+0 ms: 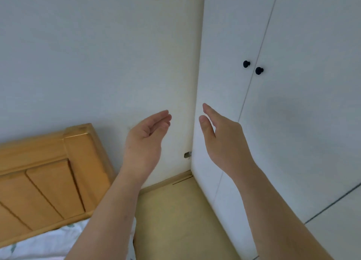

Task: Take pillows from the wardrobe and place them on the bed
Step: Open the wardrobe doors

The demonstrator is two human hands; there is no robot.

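Observation:
A white wardrobe (293, 122) fills the right side, its two doors closed, with two black knobs (246, 64) side by side at the seam. The bed (48, 240) lies at the lower left, with a wooden headboard (48, 177) and white patterned bedding. My left hand (145, 140) is raised in front of the wall, palm turned inward, fingers loosely curved, holding nothing. My right hand (220, 136) is raised beside the wardrobe's left edge, fingers extended, holding nothing. No pillow is in view.
A pale wall (97, 54) stands behind the headboard. A strip of beige floor (172, 216) runs between bed and wardrobe. A small metal fitting (188, 155) sticks out low in the corner.

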